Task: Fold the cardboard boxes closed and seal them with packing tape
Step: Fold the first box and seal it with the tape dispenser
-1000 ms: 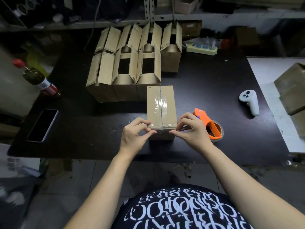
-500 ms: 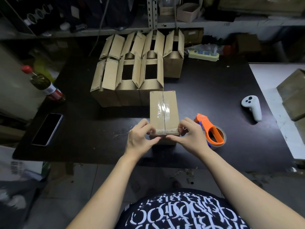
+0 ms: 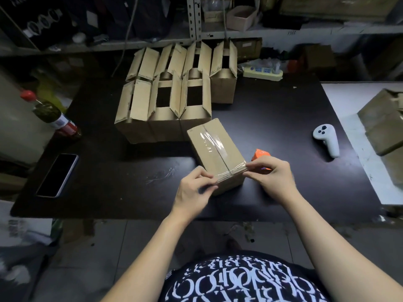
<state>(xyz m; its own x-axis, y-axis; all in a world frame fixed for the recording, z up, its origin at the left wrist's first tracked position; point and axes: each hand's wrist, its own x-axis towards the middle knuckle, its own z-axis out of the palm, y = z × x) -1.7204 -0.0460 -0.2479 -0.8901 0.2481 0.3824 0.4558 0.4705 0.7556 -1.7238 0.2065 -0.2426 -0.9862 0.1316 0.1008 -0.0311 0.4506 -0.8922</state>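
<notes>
A closed cardboard box (image 3: 216,147) lies on the black table (image 3: 272,127), with clear tape along its top seam. It is turned at an angle, its near end toward me. My left hand (image 3: 194,190) pinches the near left corner of the box. My right hand (image 3: 272,175) pinches the near right corner, where the tape end wraps over the edge. The orange tape dispenser (image 3: 260,154) sits just behind my right hand, mostly hidden. Several open boxes (image 3: 170,94) with upright flaps stand in rows behind.
A phone (image 3: 57,174) lies at the table's left edge, near a red-capped bottle (image 3: 54,118). A white controller (image 3: 326,139) lies at the right. A white surface (image 3: 349,101) with flattened cardboard (image 3: 383,123) adjoins the table. A power strip (image 3: 262,73) and shelves are behind.
The taped box has turned counter-clockwise, its far end swinging left. Both hands moved with its near corners, and my right hand now covers most of the dispenser.
</notes>
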